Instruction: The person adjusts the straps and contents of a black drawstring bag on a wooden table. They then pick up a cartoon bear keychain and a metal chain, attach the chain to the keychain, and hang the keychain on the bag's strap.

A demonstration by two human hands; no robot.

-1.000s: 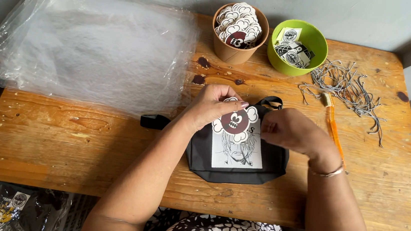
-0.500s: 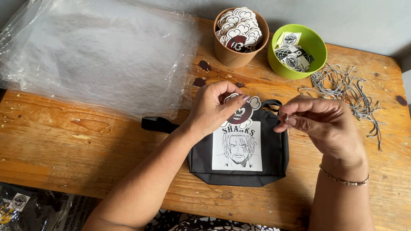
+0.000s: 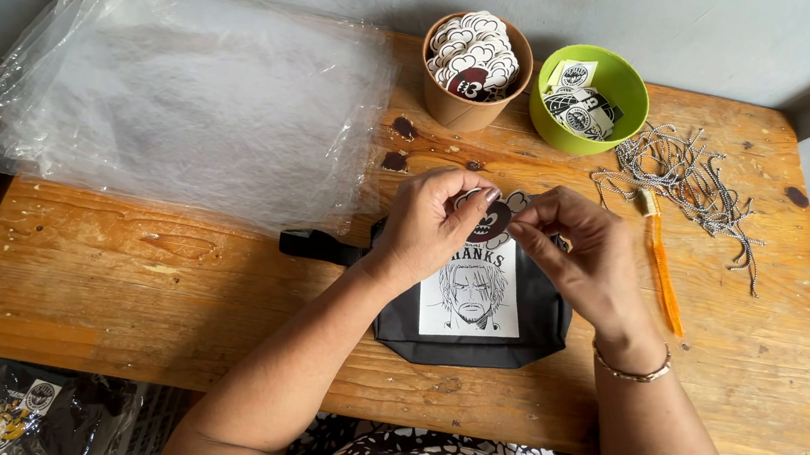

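Pinching a cloud-shaped tag (image 3: 493, 218): left hand (image 3: 430, 225) and right hand (image 3: 581, 249) fingers closed on it above the black pouch (image 3: 476, 309). Risk: loose grip, tag slips.

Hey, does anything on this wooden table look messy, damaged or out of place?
Mostly tidy. The grey-white cords lie in a loose tangle at the right, and dark stains mark the wooden table near the brown paper cup. Both hands pinch a cloud-shaped tag.
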